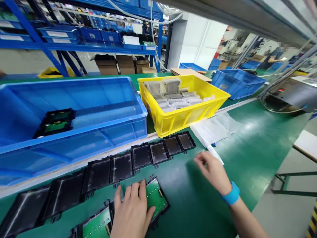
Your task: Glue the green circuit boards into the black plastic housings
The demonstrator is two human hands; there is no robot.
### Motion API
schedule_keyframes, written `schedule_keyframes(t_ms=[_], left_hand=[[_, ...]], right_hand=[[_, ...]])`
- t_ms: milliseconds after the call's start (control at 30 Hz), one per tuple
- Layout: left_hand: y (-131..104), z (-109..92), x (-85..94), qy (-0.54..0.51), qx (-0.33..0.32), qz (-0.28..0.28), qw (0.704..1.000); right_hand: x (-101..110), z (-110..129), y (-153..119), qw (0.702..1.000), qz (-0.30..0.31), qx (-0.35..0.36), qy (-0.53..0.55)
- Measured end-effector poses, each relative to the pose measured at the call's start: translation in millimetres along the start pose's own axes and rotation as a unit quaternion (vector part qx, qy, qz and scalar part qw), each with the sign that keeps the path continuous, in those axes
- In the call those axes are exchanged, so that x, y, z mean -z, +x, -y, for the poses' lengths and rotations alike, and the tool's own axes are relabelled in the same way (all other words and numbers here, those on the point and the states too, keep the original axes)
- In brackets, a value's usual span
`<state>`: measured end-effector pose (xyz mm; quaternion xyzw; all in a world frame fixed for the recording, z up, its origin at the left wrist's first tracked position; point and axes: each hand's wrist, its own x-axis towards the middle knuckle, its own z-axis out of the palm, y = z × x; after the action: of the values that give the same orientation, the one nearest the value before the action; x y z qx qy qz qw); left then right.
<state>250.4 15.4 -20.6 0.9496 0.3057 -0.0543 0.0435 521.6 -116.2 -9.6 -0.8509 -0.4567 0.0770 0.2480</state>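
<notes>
L hand (132, 211) flat, fingers spread, pressing on green circuit board (156, 195) in black housing, bottom centre. R hand (213, 172) loosely curled, empty, near row of black trays (138, 158).

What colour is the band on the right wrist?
Light blue: the wristband sits just behind the right hand, seen best in the head view.

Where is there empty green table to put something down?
Bare green belt lies right of the right hand, past the white sheets. A smaller patch sits between both hands, below the row of black trays. It is crowded around the left hand, which rests on a green circuit board.
</notes>
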Motion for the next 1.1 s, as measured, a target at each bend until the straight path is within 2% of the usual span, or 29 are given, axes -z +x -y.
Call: schedule_keyframes(t_ms=[67, 100, 167, 233, 367, 533, 633, 733, 800, 867, 900, 967, 1100], left_hand=[[-2.0, -3.3, 4.3, 0.019, -0.001, -0.003, 1.0], [-2.8, -5.0, 7.0, 0.026, 0.0, -0.003, 1.0], [-4.0, -7.3, 11.4, 0.034, 0.002, 0.002, 0.999], [-4.2, -7.5, 12.7, 0.035, 0.004, 0.008, 0.999], [-0.8, -3.8, 4.2, 0.027, 0.006, 0.02, 0.999], [2.9, 2.3, -8.4, 0.034, 0.01, 0.061, 0.998], [0.5, 4.3, -2.2, 0.041, -0.014, 0.023, 0.999], [5.0, -3.2, 16.5, 0.071, -0.049, -0.029, 0.996], [19.3, -17.5, 33.4, 0.083, -0.1, -0.051, 0.99], [45.2, -38.7, 50.6, 0.069, -0.182, -0.047, 0.98], [62.2, -51.1, 58.3, 0.055, -0.231, -0.032, 0.971], [102.1, -76.5, 69.5, 0.048, -0.287, -0.031, 0.956], [184.0, -118.3, 74.8, 0.036, -0.34, -0.033, 0.939]], right_hand=[[14.4, -35.8, 1.3, 0.992, -0.093, -0.069, -0.058], [17.6, -51.1, 2.0, 0.986, -0.119, -0.092, -0.078], [17.4, -73.9, 3.2, 0.978, -0.139, -0.121, -0.101], [13.1, -85.8, 2.9, 0.976, -0.135, -0.133, -0.105], [12.3, -91.2, -3.7, 0.978, -0.124, -0.144, -0.091], [32.3, -92.0, -9.0, 0.978, -0.123, -0.165, -0.039], [43.1, -92.8, -7.2, 0.973, -0.14, -0.181, 0.017], [45.5, -95.4, -6.6, 0.96, -0.152, -0.217, 0.085], [42.3, -98.5, -7.5, 0.946, -0.151, -0.249, 0.139], [37.3, -101.5, -8.9, 0.931, -0.148, -0.273, 0.193], [34.8, -102.6, -9.8, 0.923, -0.147, -0.28, 0.219], [31.3, -103.8, -11.6, 0.91, -0.15, -0.281, 0.266], [29.9, -102.3, -14.2, 0.882, -0.181, -0.253, 0.355]])
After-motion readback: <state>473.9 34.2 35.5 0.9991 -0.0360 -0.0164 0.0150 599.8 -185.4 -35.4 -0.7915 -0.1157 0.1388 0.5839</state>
